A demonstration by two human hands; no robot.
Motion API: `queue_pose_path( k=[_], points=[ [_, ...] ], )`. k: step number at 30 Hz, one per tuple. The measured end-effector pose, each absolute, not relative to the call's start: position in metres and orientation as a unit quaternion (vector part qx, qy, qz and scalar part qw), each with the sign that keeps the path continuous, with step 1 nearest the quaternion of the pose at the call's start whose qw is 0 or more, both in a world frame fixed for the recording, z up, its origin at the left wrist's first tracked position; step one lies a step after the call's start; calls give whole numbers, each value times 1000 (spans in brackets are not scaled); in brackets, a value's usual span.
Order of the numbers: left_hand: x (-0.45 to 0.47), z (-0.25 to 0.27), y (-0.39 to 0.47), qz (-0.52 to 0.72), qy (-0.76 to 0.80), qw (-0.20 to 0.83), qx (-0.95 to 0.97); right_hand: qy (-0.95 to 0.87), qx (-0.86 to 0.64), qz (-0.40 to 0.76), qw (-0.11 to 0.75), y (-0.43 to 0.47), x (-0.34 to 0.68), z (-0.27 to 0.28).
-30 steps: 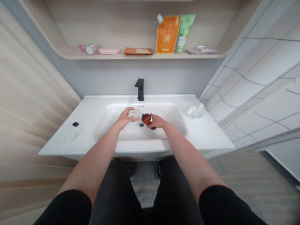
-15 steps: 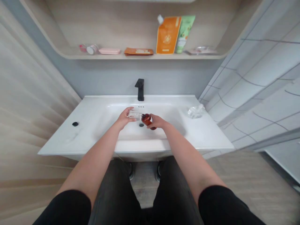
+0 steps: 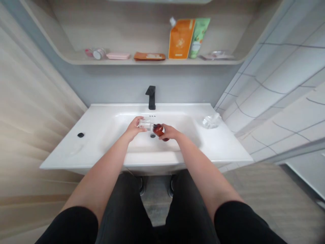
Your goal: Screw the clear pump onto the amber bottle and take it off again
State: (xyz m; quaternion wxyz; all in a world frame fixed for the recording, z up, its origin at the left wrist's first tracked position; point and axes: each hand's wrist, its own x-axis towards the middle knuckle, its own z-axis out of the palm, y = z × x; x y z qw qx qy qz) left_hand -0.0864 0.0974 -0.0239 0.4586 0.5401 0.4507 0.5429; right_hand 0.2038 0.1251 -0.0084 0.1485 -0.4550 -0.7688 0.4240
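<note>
My left hand point(image 3: 134, 128) is closed around a clear bottle point(image 3: 145, 124), tilted on its side over the sink basin point(image 3: 122, 139). Its mouth faces right. In my right hand point(image 3: 169, 131) is a brown bottle point(image 3: 158, 129), tipped so that its dark neck meets or nearly meets the clear bottle's mouth. Whether the two necks touch I cannot tell. Any liquid passing between them is too small to make out. Below the bottles lies the dark drain point(image 3: 152, 135).
Behind the basin stands a black faucet point(image 3: 151, 98). A small black cap point(image 3: 80, 135) lies on the left counter, and crumpled clear plastic point(image 3: 211, 121) on the right. The shelf point(image 3: 122, 62) above holds an orange pouch point(image 3: 180, 39), a green tube point(image 3: 199, 38) and several smaller items.
Both hands keep almost the same pose, with the bottles mouth to mouth. The whole view has shifted very slightly.
</note>
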Motion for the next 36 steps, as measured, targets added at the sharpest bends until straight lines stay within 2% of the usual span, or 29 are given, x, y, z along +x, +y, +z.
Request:
queue_pose_path(
  k=[36],
  points=[
    [-86,-23,99,548,466,429,547,-780,-478,384,122,132,205,-15]
  ],
)
